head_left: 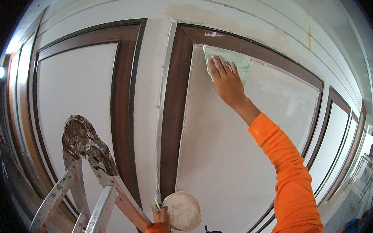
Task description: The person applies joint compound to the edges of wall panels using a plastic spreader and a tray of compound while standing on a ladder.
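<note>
Fingers (223, 64), right hand (228, 84): extended, slightly parted, flat on pale-green translucent sheet (243, 61), upper-left of white panel (238, 143) | left hand (161, 215): curled, gripping round cream bowl (199, 212) of white paste (183, 211)

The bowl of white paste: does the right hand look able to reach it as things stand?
Probably yes: the left hand holds the bowl at its edge, and the way down from the right hand looks free along the white panel.
</note>
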